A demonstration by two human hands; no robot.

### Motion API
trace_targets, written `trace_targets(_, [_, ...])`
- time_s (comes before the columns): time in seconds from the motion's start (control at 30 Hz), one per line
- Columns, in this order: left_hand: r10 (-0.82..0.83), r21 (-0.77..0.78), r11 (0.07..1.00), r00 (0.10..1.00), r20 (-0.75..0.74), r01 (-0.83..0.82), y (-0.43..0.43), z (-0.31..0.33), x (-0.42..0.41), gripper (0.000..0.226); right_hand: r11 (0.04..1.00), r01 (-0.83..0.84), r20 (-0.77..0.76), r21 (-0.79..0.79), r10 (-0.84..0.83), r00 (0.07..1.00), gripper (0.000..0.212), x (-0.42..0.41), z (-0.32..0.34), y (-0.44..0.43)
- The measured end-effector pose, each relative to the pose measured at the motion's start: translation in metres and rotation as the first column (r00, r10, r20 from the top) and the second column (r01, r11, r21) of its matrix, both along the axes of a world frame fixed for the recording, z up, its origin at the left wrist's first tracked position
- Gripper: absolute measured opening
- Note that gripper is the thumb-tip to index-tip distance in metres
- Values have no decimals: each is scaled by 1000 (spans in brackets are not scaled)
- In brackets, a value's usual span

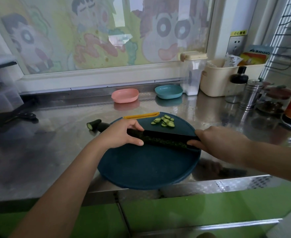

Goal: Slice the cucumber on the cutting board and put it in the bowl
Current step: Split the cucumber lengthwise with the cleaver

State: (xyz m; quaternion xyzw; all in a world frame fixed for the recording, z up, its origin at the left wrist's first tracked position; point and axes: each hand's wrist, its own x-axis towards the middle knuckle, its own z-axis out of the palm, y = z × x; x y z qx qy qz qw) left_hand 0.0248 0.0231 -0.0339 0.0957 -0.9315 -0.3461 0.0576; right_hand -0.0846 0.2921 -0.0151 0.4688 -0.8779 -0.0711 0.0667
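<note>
While a few slices (163, 121) lie at the far side of the cutting board (146, 169), my left hand (122, 134) grips the mostly uncut cucumber (162, 142) there, my right hand (217, 143) clasps the knife (167, 133), and the pink bowl (125, 95) and teal bowl (168, 91) look unfilled.

On the round board (144, 169) the left hand (122, 134) grips the cucumber (162, 142) at its left end. The right hand (217, 143) holds a black knife (168, 134), its blade apparently lying along the cucumber's far side. Slices (164, 121) sit near the board's far edge, and a pink bowl (125, 95) and a blue bowl (168, 91) stand farther back.
</note>
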Motion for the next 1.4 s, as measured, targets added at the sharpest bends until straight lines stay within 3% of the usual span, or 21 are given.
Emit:
trace_targets(0.17, [21,8,1000,1000,14,-21,2,1,-4,32,998,26,97,65,-33,995,52,0,11,-5])
trace_targets(0.4, [25,40,999,998,49,-27,2,5,-2,32,995,55,84,80,-61,995,46,-4,14,18])
trace_targets(0.57, [22,44,999,998,59,-24,6,8,0,32,997,50,46,61,-53,998,41,-4,12,45])
trace_targets(0.8, [20,25,999,999,32,-21,8,10,7,35,992,70,-51,105,-65,997,53,-3,23,78])
trace_targets(0.9, [11,-67,998,999,42,-8,-5,10,12,47,999,44,-91,18,-42,995,72,-6,21,90])
trace_targets(1.0, [100,-143,985,995,15,-97,-29,8,25,67,974,46,42,-220,-38,998,101,-7,24,95])
trace_targets(1.07, [176,-107,978,984,-26,-178,-46,6,35,74,958,45,69,-284,-26,997,94,-7,32,85])
trace_targets(1.2, [237,72,970,966,-103,-230,-65,0,44,63,942,34,124,-333,9,992,47,-2,45,34])
trace_targets(1.3, [251,185,957,958,-139,-224,-71,-6,46,44,929,-15,181,-369,87,980,44,0,48,-14])
trace_targets(1.4, [251,237,950,951,-179,-205,-80,-11,44,42,934,-81,176,-348,150,973,40,6,41,-62])
